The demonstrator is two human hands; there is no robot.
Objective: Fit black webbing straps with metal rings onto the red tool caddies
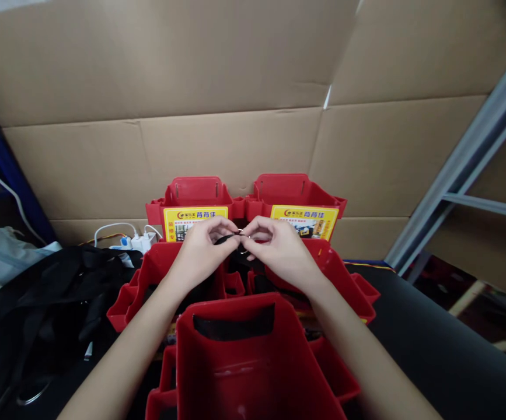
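Note:
My left hand [206, 245] and my right hand [274, 245] meet fingertip to fingertip above the red bins. Between them is a small shiny metal ring [243, 252], partly covered by the fingers. The left thumb and fingers pinch a narrow black strap [224, 239] beside the ring. With thumb and forefinger, my right hand grips the ring's edge. Whether the strap passes through the ring cannot be made out. Directly below and nearer to me stands a red plastic bin [244, 373], with a black strip through the slot in its far wall.
Behind it are a left red bin [165, 251] and a right red bin [340, 274]; two more with yellow labels [305, 221] stand against the cardboard wall [235, 140]. Black straps [73, 291] pile up at left, near white chargers [143, 240]. A metal frame [454, 157] rises at right.

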